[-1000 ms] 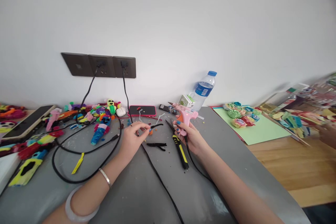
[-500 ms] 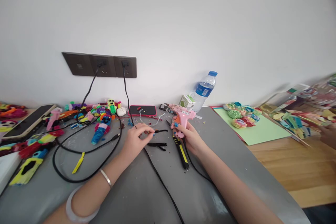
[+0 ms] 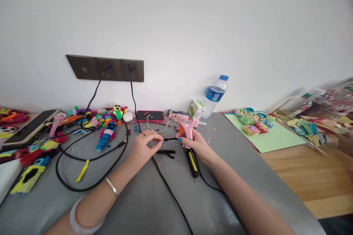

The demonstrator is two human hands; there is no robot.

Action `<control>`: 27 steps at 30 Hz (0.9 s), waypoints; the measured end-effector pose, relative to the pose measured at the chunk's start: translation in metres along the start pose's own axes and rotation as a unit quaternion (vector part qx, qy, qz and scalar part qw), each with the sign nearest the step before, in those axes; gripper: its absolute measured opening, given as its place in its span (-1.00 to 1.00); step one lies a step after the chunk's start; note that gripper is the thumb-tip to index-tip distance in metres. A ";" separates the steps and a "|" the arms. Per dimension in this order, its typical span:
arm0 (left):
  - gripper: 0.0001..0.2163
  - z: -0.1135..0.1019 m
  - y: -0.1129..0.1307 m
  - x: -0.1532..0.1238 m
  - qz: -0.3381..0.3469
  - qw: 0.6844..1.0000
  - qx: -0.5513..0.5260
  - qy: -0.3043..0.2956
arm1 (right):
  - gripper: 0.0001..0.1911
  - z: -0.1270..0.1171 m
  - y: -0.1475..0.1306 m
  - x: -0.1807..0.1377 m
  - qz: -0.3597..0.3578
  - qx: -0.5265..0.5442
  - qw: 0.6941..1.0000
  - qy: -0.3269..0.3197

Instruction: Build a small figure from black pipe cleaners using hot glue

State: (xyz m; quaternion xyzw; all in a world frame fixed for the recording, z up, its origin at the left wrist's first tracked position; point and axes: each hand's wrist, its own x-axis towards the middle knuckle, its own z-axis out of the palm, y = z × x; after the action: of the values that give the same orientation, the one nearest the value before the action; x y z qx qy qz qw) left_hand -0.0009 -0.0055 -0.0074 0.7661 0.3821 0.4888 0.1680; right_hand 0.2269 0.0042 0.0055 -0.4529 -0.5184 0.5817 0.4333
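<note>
Near the middle of the frame, the left hand (image 3: 145, 147) pinches a thin black strip (image 3: 171, 139) between thumb and forefinger. The strip runs sideways, its far end meeting the thumb of the right hand (image 3: 198, 144). That hand's fingers are wrapped around the grip of a pink glue gun (image 3: 188, 126) — right of centre, its nozzle end toward the left of the frame. The gun's cord hangs below the grip.

Under the right hand lie pliers (image 3: 192, 163), only the black-and-yellow handle showing clearly. Black scraps (image 3: 166, 152) rest on the grey table (image 3: 143, 205), just below the strip. Above the hands lies a pink-edged phone (image 3: 150, 116); to its right, a small box (image 3: 196, 109) stands beside a tilted bottle (image 3: 215, 94).

At left, a black cable (image 3: 57, 170) loops around a yellow strap (image 3: 82, 171) and a blue doll (image 3: 103, 141). At right, paper flowers (image 3: 252, 122) sit on green paper (image 3: 278, 140) — and another person's hand (image 3: 346, 143) shows, blurred, at the edge.
</note>
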 end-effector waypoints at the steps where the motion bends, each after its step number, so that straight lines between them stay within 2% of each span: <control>1: -0.85 0.000 0.000 0.000 0.001 1.000 0.000 -0.001 | -0.48 0.000 0.000 0.000 -0.001 -0.007 1.000 -0.005; 6: -0.84 0.001 -0.001 -0.001 0.010 1.000 -0.002 -0.001 | -0.52 -0.002 0.002 0.000 -0.004 -0.030 0.999 -0.016; 19: -0.86 0.001 -0.003 -0.001 0.026 0.999 -0.002 -0.026 | -0.46 -0.001 -0.001 0.001 0.022 -0.017 1.000 -0.006; 23: -0.90 0.001 -0.003 -0.002 -0.013 0.999 -0.026 -0.023 | -0.45 -0.002 0.000 0.003 0.016 0.000 1.000 -0.008; 27: -0.87 -0.003 -0.003 0.001 -0.111 0.991 -0.068 0.003 | -0.45 -0.005 0.001 0.003 0.022 0.009 1.000 -0.017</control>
State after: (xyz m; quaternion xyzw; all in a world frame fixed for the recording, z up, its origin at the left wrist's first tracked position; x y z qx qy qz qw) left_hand -0.0041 -0.0030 -0.0073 0.7044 0.4311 0.4940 0.2719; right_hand 0.2314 0.0082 0.0035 -0.4499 -0.5103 0.6036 0.4158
